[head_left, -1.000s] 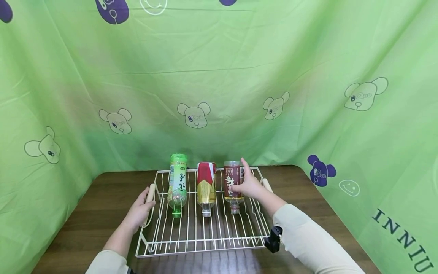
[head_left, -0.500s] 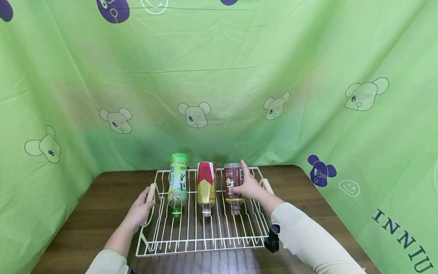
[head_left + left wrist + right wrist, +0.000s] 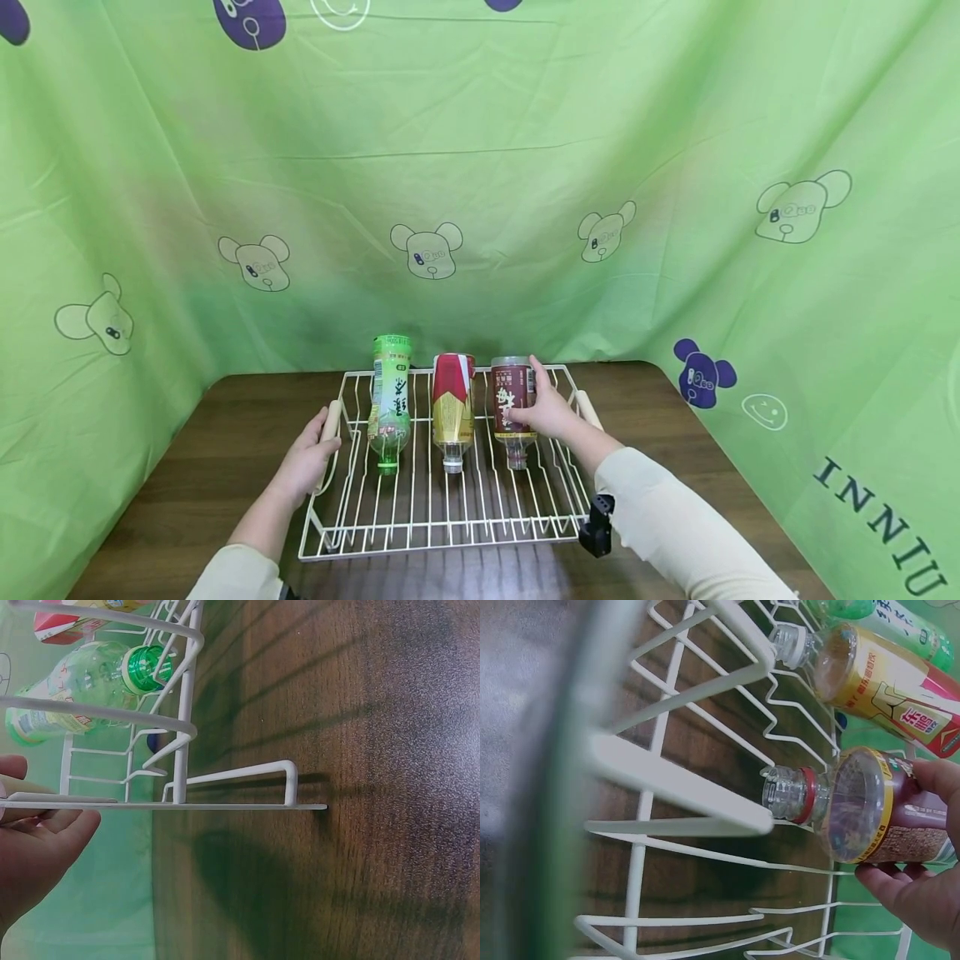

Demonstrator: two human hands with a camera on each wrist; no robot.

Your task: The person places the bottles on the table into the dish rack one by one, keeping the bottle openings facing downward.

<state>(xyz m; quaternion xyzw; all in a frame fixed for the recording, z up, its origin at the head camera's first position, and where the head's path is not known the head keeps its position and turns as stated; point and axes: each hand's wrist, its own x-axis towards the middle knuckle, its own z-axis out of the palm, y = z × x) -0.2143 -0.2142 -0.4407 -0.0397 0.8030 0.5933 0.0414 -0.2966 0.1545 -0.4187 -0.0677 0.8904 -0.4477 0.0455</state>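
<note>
A dark red-labelled plastic bottle (image 3: 513, 392) stands neck-down in the white wire rack (image 3: 420, 527). My right hand (image 3: 549, 408) holds this bottle from the right, thumb in front and fingers behind; the right wrist view shows its capless neck with a red ring (image 3: 808, 795) among the wires. At the rack's left side, my left hand (image 3: 306, 458) grips the cream handle (image 3: 331, 422); in the left wrist view the thumb and fingers (image 3: 71, 829) lie on either side of it. A red-and-gold bottle (image 3: 453, 400) and a green bottle (image 3: 390, 392) also sit neck-down in the rack.
A matching cream handle (image 3: 588, 410) is on the rack's right side, just behind the right forearm. The rack stands on a dark brown wooden table (image 3: 187, 475). A green patterned curtain (image 3: 480, 183) encloses the back and both sides.
The red-labelled bottle has shifted slightly down and to the right in the right hand, mostly during the first half second. The left hand stays on the handle; the rack and other bottles keep their places.
</note>
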